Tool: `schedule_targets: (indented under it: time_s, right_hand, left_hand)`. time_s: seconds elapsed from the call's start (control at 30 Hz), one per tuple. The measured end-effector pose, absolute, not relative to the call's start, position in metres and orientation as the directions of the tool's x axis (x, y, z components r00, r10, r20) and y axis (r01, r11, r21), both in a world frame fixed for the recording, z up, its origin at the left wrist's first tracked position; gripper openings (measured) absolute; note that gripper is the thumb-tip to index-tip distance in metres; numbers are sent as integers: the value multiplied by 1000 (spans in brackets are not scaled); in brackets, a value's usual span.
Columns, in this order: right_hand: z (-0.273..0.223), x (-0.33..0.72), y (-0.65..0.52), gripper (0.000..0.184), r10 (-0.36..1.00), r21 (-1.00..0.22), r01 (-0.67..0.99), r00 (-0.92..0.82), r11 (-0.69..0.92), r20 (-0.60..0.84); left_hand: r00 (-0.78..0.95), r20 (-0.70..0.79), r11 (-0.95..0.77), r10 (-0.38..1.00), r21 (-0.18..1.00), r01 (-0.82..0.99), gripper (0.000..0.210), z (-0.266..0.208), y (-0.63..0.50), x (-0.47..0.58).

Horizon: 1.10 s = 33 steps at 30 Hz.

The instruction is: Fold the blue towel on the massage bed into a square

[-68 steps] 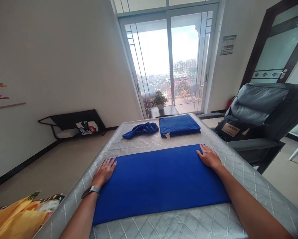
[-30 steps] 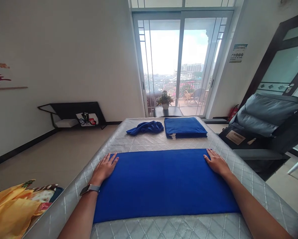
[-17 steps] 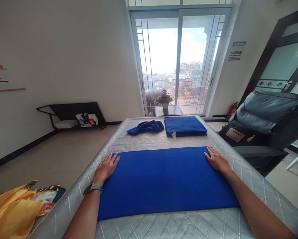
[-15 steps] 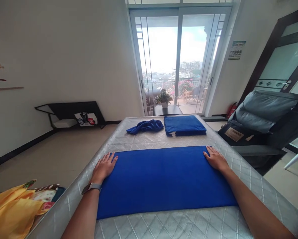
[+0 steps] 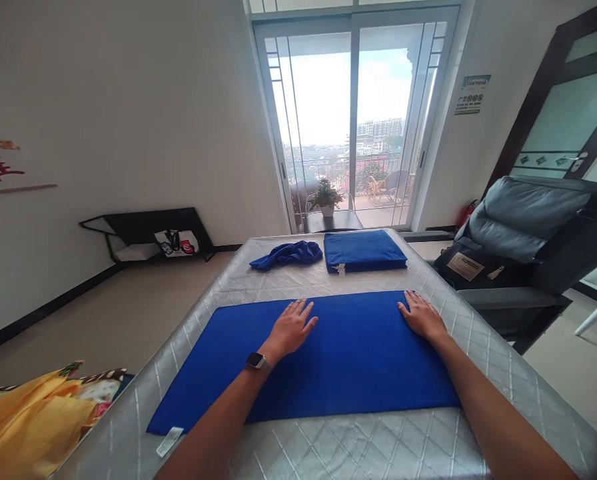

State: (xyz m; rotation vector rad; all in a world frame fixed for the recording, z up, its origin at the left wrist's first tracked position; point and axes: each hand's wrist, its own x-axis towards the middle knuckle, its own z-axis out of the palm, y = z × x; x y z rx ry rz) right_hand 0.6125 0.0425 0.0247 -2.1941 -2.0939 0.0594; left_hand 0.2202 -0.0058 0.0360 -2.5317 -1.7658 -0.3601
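Observation:
A blue cloth (image 5: 348,360), like a towel, lies spread flat across the quilted mattress. My left hand (image 5: 289,328), a watch on its wrist, rests on the cloth near its middle, palm down with fingers spread. At the cloth's far right corner, my right hand (image 5: 423,315) lies flat, fingers apart. A white label (image 5: 170,440) sticks out at the near left corner of the cloth. Beyond it lie a crumpled blue cloth (image 5: 289,255) and a neat stack of folded blue cloths (image 5: 364,251) with white tags.
The silver-grey mattress (image 5: 378,443) fills the foreground. Yellow patterned fabric (image 5: 38,420) lies at the lower left. A dark armchair (image 5: 528,220) holding a black bag (image 5: 466,270) stands right. Behind the mattress, a potted plant (image 5: 327,199) sits before the glass sliding door.
My left hand has moved right, from the cloth's left edge to its middle. The cloth's left part now reaches farther left and its label shows. My right hand stays at the right corner.

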Motion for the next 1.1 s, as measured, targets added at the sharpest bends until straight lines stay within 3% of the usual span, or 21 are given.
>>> schedule_targets:
  time_s: [0.23,0.47,0.67,0.97,1.1]
  right_hand:
    - [28,612,39,69,999,-116,992,45,-42,21]
    - [28,612,40,69,998,-122,991,53,-48,33]
    - [21,615,44,70,998,-113,993,43,-38,42]
    - [12,620,51,70,998,-97,995,41,-37,42]
    - [19,616,47,70,999,-103,994,39,-35,37]
  left_hand:
    - [262,50,-267,964,184,946,80,26,11,251]
    - [74,-19,-73,997,60,996,75,22,1,132]
    - [-131,66,133,989,-22,991,66,3,-8,25]
    - [-260,92,252,961,91,963,73,-4,-12,-16]
    - [-288,202,272,936,104,957,73,9,-22,-15]
